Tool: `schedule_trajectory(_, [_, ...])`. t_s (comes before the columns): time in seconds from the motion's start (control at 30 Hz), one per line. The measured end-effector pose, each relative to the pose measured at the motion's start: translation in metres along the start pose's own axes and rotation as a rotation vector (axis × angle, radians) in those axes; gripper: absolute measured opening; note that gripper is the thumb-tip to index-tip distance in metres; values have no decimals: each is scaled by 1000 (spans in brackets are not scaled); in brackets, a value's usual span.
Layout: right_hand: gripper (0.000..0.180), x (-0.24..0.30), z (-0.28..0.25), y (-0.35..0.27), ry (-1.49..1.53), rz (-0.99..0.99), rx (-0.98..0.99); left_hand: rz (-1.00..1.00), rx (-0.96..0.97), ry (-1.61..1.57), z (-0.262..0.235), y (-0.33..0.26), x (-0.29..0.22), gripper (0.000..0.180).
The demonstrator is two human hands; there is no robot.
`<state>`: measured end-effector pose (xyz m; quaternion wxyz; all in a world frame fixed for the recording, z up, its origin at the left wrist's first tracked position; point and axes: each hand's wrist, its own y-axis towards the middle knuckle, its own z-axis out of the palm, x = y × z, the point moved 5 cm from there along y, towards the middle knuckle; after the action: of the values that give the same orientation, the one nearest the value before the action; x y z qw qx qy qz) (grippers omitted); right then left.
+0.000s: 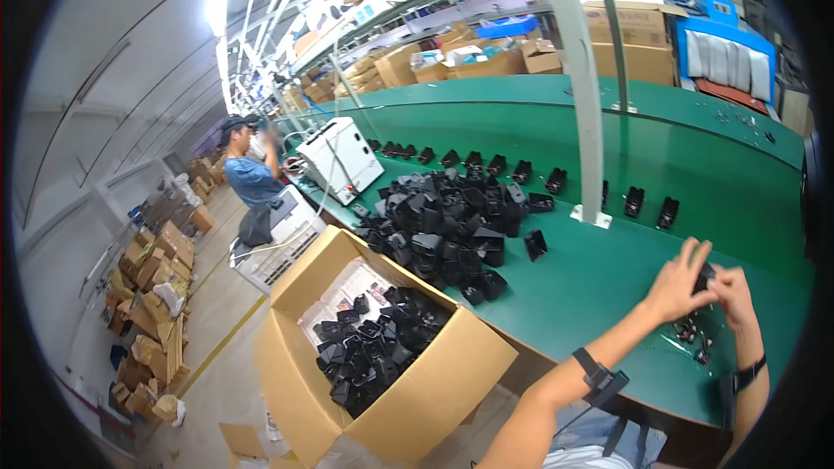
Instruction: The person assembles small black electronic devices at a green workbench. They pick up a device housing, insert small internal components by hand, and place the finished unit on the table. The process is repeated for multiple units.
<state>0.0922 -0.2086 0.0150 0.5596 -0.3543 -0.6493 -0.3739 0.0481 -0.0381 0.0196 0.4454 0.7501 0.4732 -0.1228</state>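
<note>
At the right of the green workbench (591,295), both my hands meet around a small black plastic housing (704,277). My left hand (674,285) grips it from the left, thumb toward the part and some fingers raised. My right hand (735,293) is closed on its right side. The fingers cover much of the housing, so its exact shape is hidden. Just below my hands lie several small dark and metallic parts (692,334) on the bench. Left of them, a single black housing (535,246) sits apart from a large heap of black housings (452,217).
An open cardboard box (469,356) with more black housings stands before the bench. A grey post (578,78) rises from the bench. Black assemblies (634,201) line its far side. A white machine (340,161) stands farther left, near a person in blue (252,175).
</note>
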Motion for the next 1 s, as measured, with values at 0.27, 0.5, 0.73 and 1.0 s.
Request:
schedule_trajectory(0.27, [29,-1,0,114,-978,-306,-175,-101,-290,652,-165,-60,51,39])
schedule_trajectory(0.5, [23,-26,4,130,-1109,-370,-190,-388,-100,1122,-232,-100,123,71])
schedule_trajectory(0.73, [39,-17,10,117,-1126,-394,-186,-565,38,930,-219,-96,121,74])
schedule_trajectory(1.0, [32,3,-36,3,-834,-49,225,-557,-96,845,-190,-73,121,62])
